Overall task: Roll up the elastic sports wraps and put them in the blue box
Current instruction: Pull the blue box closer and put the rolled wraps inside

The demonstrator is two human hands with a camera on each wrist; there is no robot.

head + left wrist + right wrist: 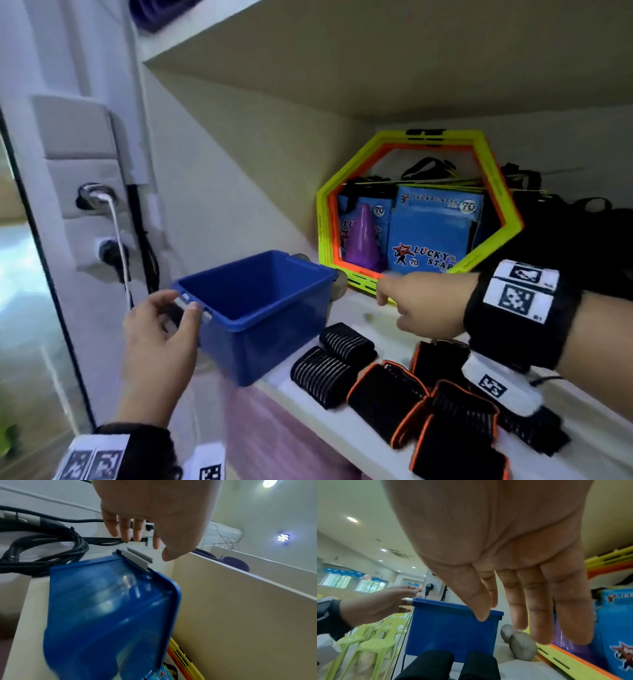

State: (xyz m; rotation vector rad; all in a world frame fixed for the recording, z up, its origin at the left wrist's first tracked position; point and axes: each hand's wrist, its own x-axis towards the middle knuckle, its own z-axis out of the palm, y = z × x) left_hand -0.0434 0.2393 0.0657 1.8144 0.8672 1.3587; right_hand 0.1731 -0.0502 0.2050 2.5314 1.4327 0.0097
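The blue box [260, 308] stands open and empty at the left end of the white shelf [373, 445]; it also fills the left wrist view [111, 608] and shows in the right wrist view [452, 632]. My left hand [181, 303] [145, 547] hovers with relaxed fingers at the grey handle clip [137, 559] on the box's left rim. My right hand [388, 308] [510, 628] reaches with straight fingers toward the box's right side and holds nothing. Two rolled black striped wraps [346, 342] [320, 377] lie right of the box. Several black orange-edged wraps [387, 397] lie beside them.
Yellow and orange hexagon rings [500, 192] lean at the shelf's back, framing blue Lucky Star packs [431, 233] and a purple cone [363, 240]. Grey discs [522, 646] sit behind the box. Cables [42, 545] and wall sockets [96, 198] are at the left. Another shelf hangs overhead.
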